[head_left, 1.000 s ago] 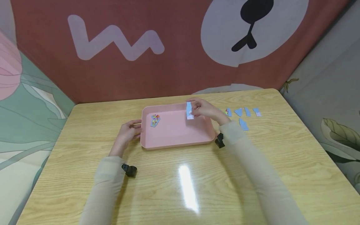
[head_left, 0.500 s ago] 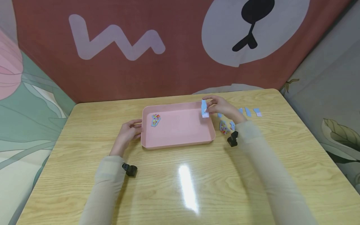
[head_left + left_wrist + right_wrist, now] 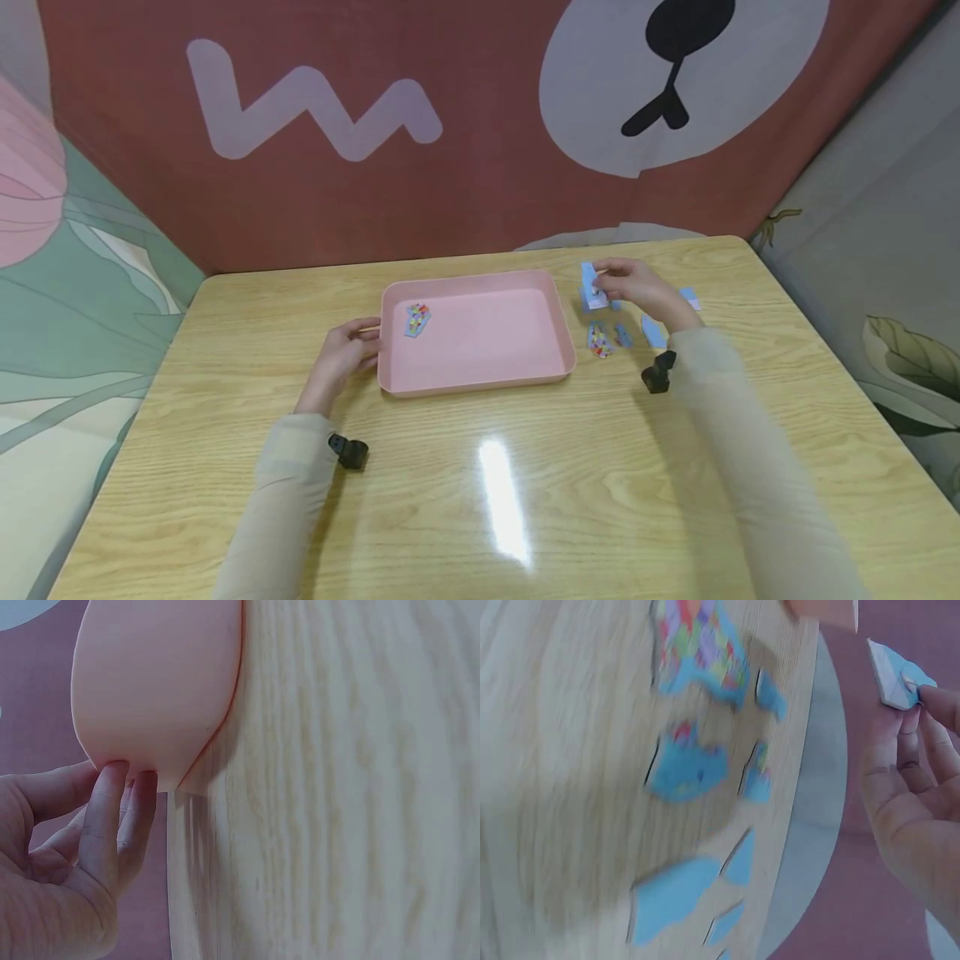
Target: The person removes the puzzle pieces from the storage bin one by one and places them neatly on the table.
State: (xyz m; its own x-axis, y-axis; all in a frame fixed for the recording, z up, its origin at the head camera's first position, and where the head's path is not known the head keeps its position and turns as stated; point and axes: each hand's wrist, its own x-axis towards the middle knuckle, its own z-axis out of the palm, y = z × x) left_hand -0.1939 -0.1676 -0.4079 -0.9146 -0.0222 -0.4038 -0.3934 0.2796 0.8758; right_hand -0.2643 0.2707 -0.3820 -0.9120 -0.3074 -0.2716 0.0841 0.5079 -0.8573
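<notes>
My right hand (image 3: 637, 287) pinches a light blue puzzle piece (image 3: 592, 286) with a white end, held up over the table just right of the tray. In the right wrist view the held piece (image 3: 901, 675) sits between thumb and fingers. My left hand (image 3: 342, 354) touches the left wall of a shallow pink tray (image 3: 480, 387), its fingertips against the outside. The left wrist view shows those fingers (image 3: 105, 802) at the tray's end wall. Inside the tray, a piece with a colourful print (image 3: 417, 320) lies near the left end.
Several loose pieces lie right of the tray, among them a multicoloured piece (image 3: 598, 340), a small blue piece (image 3: 623, 336) and a plain blue piece (image 3: 653, 332). A wooden table (image 3: 450, 500) bears everything; a reddish printed cloth (image 3: 480, 192) hangs behind it.
My right hand has carried the blue piece rightward from over the tray to above the loose pieces. The left hand has stayed at the tray's left wall.
</notes>
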